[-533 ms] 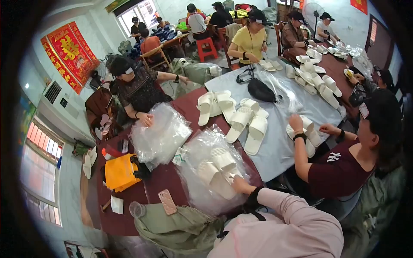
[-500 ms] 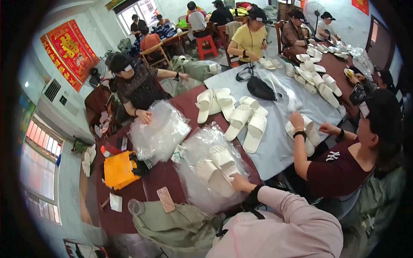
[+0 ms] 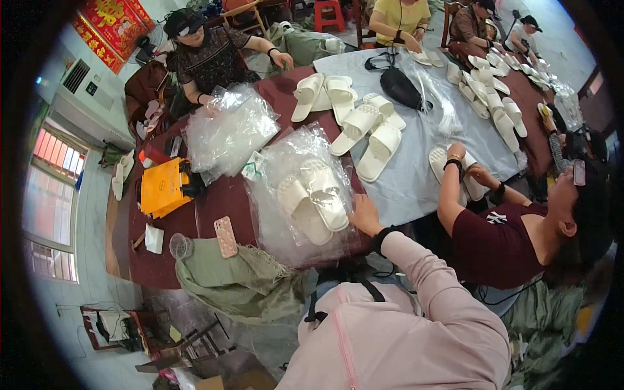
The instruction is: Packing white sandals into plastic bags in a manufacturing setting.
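Two white slippers on clear plastic bags, toward the maroon tabletop's near edge, just left of your right hand, fingers bent, can't tell if gripping, left hand out of view, one pink phone farther left.

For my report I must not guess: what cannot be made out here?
In the head view:
- Left hand: out of sight, perhaps behind the pink jacket.
- Slippers by the right hand: undersides hidden, facing down.
- Yellow-shirted person: head cut off by the upper edge.
- Farthest slippers: too small for detail.
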`<state>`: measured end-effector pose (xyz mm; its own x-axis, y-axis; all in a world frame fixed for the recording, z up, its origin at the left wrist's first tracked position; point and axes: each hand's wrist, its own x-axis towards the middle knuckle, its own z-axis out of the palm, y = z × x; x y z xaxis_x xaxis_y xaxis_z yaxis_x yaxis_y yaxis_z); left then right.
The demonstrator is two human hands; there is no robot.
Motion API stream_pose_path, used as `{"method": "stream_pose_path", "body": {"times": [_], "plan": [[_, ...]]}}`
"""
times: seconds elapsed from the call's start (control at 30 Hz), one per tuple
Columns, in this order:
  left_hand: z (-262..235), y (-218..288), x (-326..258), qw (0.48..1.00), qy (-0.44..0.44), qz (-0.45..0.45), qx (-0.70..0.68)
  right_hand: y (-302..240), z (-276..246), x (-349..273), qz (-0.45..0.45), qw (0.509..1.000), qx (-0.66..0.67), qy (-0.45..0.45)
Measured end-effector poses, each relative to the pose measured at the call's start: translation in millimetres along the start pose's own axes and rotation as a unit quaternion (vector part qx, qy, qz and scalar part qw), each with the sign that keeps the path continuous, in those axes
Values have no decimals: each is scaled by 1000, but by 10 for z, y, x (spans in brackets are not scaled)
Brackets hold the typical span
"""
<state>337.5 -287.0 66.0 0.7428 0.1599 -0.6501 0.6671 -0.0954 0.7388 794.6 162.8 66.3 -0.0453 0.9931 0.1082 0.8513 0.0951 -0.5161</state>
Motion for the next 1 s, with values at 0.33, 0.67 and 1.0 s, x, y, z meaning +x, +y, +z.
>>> {"method": "stream_pose_path", "body": {"times": [0.33,0.67,1.0], "plan": [[234,128,-36,996,-12,-62,-55,-23,79,150,-28,984,-105,-143],[-527,-104,158,993,2,-105,-55,-30,370,223,-11,998,-33,-52],[-3123,308,905,894,397,-171,-119,-53,274,282,41,997,49,-40]]}}
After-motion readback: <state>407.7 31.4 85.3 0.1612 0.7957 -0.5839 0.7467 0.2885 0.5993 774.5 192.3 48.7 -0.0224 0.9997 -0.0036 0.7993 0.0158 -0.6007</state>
